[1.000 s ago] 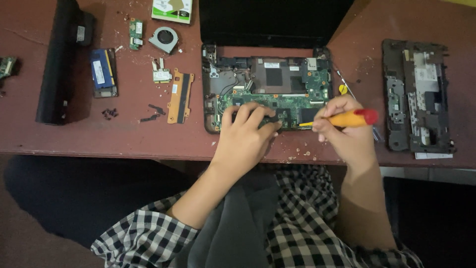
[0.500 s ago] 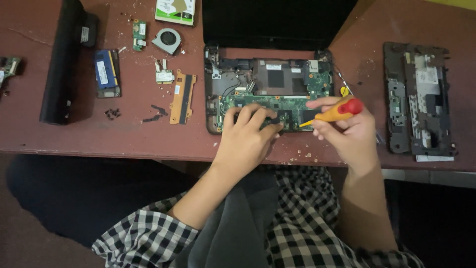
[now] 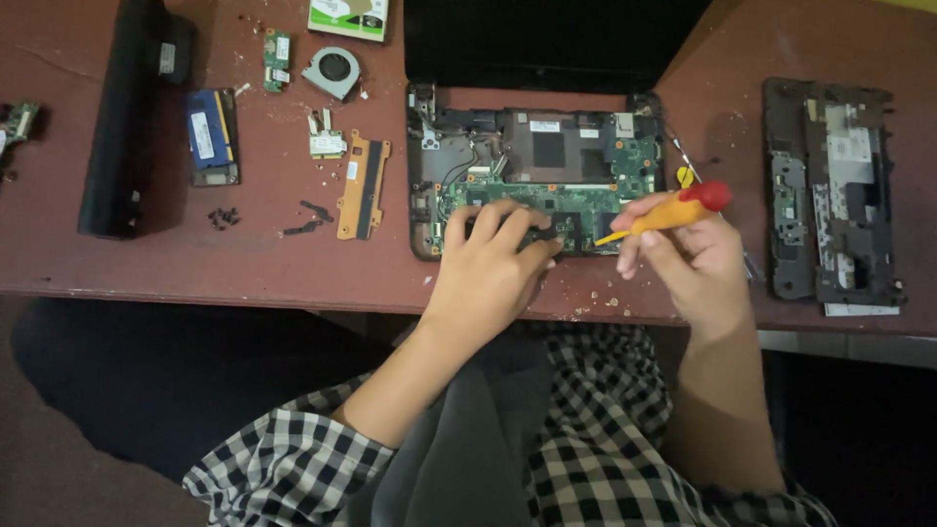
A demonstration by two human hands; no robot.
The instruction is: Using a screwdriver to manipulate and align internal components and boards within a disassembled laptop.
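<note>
An opened small laptop (image 3: 539, 176) lies on the red-brown table (image 3: 244, 263), its green circuit board (image 3: 586, 200) exposed and its dark screen folded back. My left hand (image 3: 493, 259) rests flat on the front edge of the board, fingers spread over it. My right hand (image 3: 688, 259) grips a screwdriver (image 3: 673, 210) with a yellow handle and red cap. The tool is tilted, tip pointing left and down at the board's front right part. The tip itself is partly hidden by my fingers.
Left of the laptop lie an orange bracket (image 3: 363, 185), a small fan (image 3: 332, 70), little green boards (image 3: 327, 144), a blue-labelled module (image 3: 212, 137), loose screws (image 3: 224, 217) and a long black battery (image 3: 127, 117). A black cover panel (image 3: 830, 190) lies at the right.
My right hand has tilted the screwdriver so its red cap rose and swung up and right. My left hand stays on the board.
</note>
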